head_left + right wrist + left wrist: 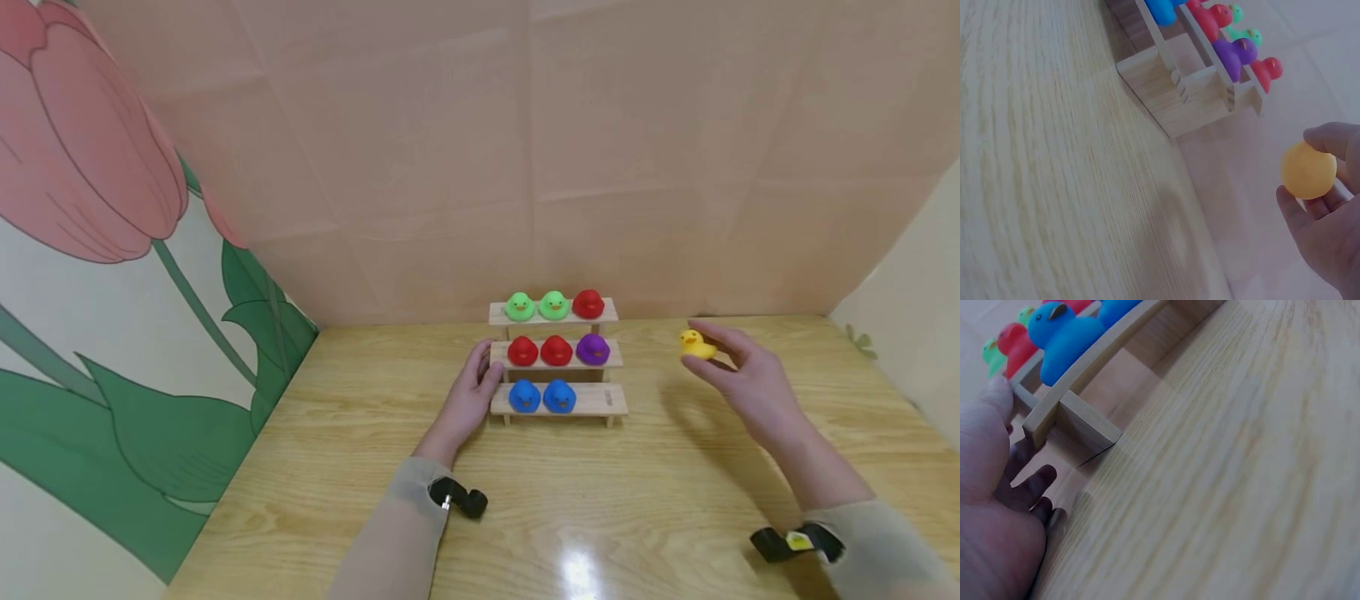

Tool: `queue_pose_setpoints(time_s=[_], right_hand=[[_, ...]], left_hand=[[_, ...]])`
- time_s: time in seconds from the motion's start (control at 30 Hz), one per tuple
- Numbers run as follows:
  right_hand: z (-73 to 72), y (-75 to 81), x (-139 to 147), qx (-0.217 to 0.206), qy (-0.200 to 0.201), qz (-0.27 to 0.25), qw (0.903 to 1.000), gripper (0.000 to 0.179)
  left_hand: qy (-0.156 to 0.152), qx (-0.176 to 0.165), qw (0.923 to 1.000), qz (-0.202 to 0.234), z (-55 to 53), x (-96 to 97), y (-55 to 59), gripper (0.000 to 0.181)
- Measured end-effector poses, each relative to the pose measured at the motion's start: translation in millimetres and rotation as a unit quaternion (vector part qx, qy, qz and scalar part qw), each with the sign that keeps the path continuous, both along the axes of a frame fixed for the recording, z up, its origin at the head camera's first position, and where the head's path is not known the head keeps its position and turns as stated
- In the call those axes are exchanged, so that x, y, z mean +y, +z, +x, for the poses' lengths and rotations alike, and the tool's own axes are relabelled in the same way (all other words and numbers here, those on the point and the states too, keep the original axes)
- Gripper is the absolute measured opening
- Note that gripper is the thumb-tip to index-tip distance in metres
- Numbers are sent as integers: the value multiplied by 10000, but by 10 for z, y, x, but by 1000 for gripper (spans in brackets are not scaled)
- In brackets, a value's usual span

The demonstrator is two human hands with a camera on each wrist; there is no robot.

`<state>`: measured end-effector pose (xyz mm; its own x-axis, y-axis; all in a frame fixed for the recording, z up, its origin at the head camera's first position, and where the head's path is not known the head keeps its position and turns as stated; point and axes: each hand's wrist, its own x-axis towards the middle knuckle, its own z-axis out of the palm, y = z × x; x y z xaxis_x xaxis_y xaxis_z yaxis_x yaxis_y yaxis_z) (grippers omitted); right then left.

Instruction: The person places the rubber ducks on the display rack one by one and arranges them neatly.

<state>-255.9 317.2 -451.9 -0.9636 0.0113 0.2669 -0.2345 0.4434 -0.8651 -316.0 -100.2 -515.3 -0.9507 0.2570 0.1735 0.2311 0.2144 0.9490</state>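
A three-step wooden rack (610, 400) stands on the table with rubber ducks on it. Its top step bears two green ducks (553, 306) and a red duck (588, 304). On the middle step sit two red ducks (557, 351) and a purple duck (592, 349). Two blue ducks (559, 397) occupy the left and centre of the lowest step, whose right end is bare. My left hand (468, 398) holds the rack's left end at the middle step, thumb against its edge. Off to the rack's right, my right hand (753, 383) pinches a yellow duck (697, 344) above the table.
The wood-grain table (600, 500) runs back to a wall covered by a creased pinkish-brown sheet (420, 167). A wall with a painted tulip (97, 142) rises at the left, and a pale wall (915, 325) borders the right side.
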Motion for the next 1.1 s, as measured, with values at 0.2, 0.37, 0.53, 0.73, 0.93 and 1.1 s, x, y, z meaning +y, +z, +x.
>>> queue_pose_setpoints(time_s=[0.2,0.37,0.53,0.73,0.93,1.1], right_hand=[[19,12,-48,112,74,-13,9999,64],[25,16,-72,59,70,-31,10000,65],[32,34,-103,71,71,-42,9999,63],[64,57,-142,27,100,-91,9999,61],[124,79,-177,-149,187,75,9997,61],[163,109,-242,-158,342,189,9991,59]], left_hand=[[-16,-14,10000,64,-9,3,5,65],[-5,-15,10000,34,-15,-4,-2,67],[-12,17,10000,16,-7,-13,7,68],[-26,-10,10000,-8,0,-16,15,68],[-70,-14,10000,23,-1,-13,7,69],[-48,-41,10000,13,-5,-10,-2,69]])
